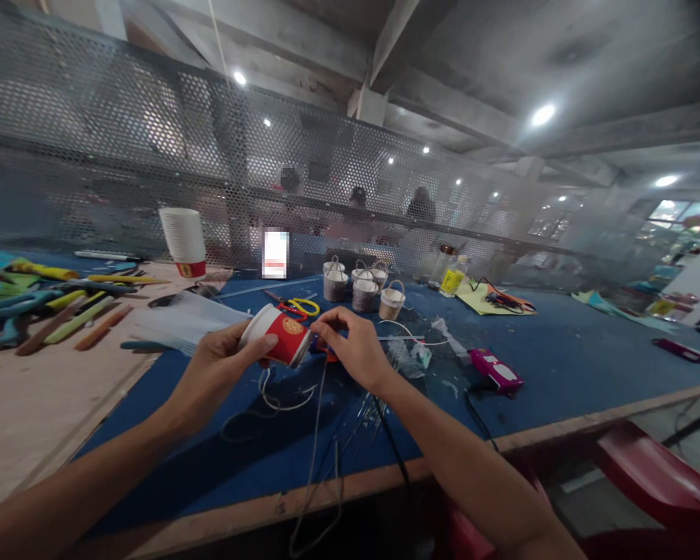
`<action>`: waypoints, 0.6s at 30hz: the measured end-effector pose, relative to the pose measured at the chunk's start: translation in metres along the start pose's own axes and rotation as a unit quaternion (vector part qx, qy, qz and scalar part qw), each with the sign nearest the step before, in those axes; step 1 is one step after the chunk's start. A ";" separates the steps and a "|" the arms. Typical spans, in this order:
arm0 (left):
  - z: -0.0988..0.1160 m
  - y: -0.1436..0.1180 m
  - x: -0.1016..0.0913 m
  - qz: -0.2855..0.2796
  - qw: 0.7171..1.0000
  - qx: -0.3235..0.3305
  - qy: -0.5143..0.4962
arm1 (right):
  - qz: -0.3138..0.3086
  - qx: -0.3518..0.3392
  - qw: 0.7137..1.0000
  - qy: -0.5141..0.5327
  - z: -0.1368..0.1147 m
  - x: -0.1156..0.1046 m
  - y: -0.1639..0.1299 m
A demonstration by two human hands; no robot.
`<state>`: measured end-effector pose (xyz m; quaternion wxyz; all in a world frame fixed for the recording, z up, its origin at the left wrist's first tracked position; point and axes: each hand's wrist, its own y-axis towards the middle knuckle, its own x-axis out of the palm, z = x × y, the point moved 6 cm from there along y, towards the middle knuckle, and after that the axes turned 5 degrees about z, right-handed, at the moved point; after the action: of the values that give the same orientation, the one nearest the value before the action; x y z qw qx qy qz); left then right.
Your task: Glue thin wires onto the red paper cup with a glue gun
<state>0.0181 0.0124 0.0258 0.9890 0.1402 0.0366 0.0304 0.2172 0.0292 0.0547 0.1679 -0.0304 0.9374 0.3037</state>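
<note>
A red and white paper cup (288,336) lies tilted on its side in my left hand (225,354), whose fingers and thumb are wrapped round it. At the cup's right end, my right hand (350,342) is closed in a pinch on a thin pale cord (320,404). The cord hangs from there past the table's front edge, and its exact path at the fingertips is hard to see. Just behind the cup lie scissors with yellow and red handles (303,308). An orange and blue object behind my right fingers is mostly hidden.
Several small cord-wrapped baskets (364,295) with handles stand behind my hands. A stack of paper cups (183,237) is at the left, near pens and tools (87,311). A purple device (495,370) with a black cable lies right, below a yellow-labelled bottle (453,277). Perforated metal screen (210,155) behind.
</note>
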 end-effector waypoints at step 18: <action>0.006 -0.002 0.000 -0.011 1.000 0.016 0.005 | -0.035 0.032 0.997 0.053 0.008 0.004 0.000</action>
<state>0.0182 0.0088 0.0308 0.9867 0.1554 0.0435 0.0199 0.2162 0.0343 0.0474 0.1291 -0.0735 0.9526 0.2654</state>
